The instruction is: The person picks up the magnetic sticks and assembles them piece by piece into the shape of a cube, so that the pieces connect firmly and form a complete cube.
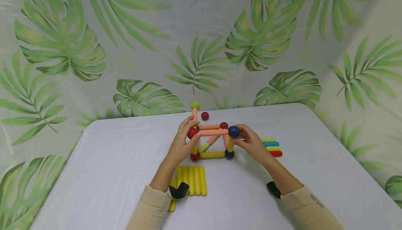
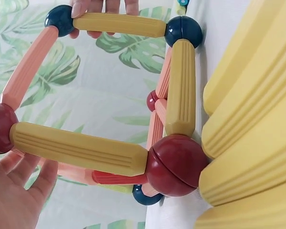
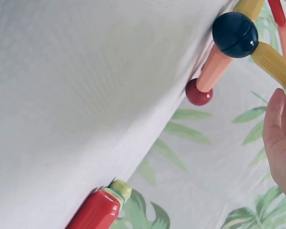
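Note:
A frame of ridged rods and balls stands on the table, with a yellow rod (image 1: 212, 155) along its near bottom edge between a lower red ball (image 1: 195, 156) and a lower blue ball (image 1: 229, 154). My left hand (image 1: 182, 142) grips the upper red ball (image 1: 193, 133) at the near left corner. On the other side my right hand (image 1: 253, 142) pinches the upper blue ball (image 1: 233, 131). A pink rod (image 1: 214, 132) spans these two balls. Yellow uprights, including one (image 2: 78, 148) in the left wrist view, join upper and lower balls. Right fingertips are partly hidden.
Several loose yellow rods (image 1: 196, 181) lie side by side near the left forearm. Right of the frame are a red rod (image 1: 275, 153), a blue rod (image 1: 271, 143) and green rods. Behind it sits a loose red ball (image 1: 205, 116); a green ball (image 1: 195, 105) tops a pink upright.

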`<state>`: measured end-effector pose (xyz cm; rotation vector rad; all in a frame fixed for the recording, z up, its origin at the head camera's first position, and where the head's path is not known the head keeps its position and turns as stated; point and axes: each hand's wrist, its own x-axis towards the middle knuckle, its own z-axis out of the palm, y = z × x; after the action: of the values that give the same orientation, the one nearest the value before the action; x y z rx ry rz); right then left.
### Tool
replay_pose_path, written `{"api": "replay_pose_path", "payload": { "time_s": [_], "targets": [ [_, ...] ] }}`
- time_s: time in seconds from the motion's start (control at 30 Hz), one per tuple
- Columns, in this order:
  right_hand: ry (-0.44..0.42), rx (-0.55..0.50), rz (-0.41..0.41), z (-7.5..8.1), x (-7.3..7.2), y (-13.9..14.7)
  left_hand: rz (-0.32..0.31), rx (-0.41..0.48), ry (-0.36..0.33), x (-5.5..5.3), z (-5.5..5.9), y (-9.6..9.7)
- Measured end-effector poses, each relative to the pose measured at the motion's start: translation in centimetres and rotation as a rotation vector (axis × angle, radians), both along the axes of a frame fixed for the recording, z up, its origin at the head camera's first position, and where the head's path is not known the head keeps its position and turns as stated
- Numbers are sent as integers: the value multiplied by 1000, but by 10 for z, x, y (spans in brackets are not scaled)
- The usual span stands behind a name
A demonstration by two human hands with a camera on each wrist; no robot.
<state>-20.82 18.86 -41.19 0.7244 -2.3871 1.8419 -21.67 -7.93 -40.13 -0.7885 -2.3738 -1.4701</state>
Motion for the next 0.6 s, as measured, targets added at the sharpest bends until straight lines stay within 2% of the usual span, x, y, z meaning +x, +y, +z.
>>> {"api": "replay_pose_path", "payload": {
  "time_s": [0.1,0.23,0.33,0.5,0.6],
  "targets": [
    [-19,17,-9,4,1,0,0,1,-5,0,0,0],
    [-54,67,-32,19,8,-2,4,-2,-28,1,2,-1],
    [-40,118,-56,29,14,2,11,4,-37,3,5,-4],
    [46,252,-105,24,16,34,43,-37,9,10,11,-19],
    [34,384,-149,19,21,60,72,-103,6,19,10,-36]
  ]
}}
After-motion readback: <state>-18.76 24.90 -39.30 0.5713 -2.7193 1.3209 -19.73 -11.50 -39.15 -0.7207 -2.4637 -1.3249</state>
